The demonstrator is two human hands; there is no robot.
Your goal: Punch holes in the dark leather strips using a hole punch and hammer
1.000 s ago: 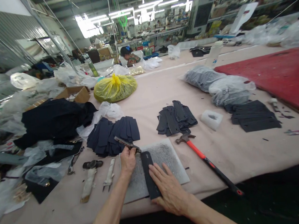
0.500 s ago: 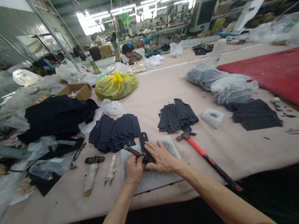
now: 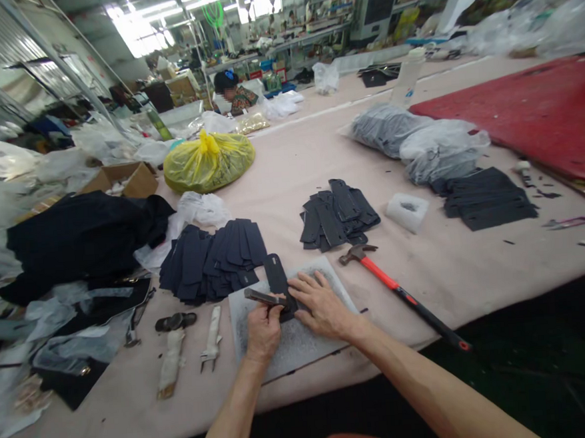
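Observation:
My left hand (image 3: 264,329) grips a dark metal punch (image 3: 264,297), thumb and fingers closed round it. The punch's working end is over a dark strip (image 3: 276,273) with a slot near its far end. This strip lies on a pale, worn board (image 3: 292,352) at the table's front. My right hand (image 3: 322,305) lies flat at the strip's right side, fingers apart, fingertips at its edge. Just beyond the board is a fanned pile of dark strips (image 3: 212,258). A claw hammer (image 3: 403,295) with a red and black handle rests to the right.
On the left lie a hammer with a wrapped handle (image 3: 170,354) and a two-pronged tool (image 3: 211,338). Farther back are another strip pile (image 3: 340,216), a white block (image 3: 406,211), a yellow bag (image 3: 211,161) and dark cloth (image 3: 83,237). A person (image 3: 236,93) sits beyond the table.
The view has shifted, moving the table's things slightly in the picture. My right hand has slid a little to the right on the strip and board. My left hand still holds the punch.

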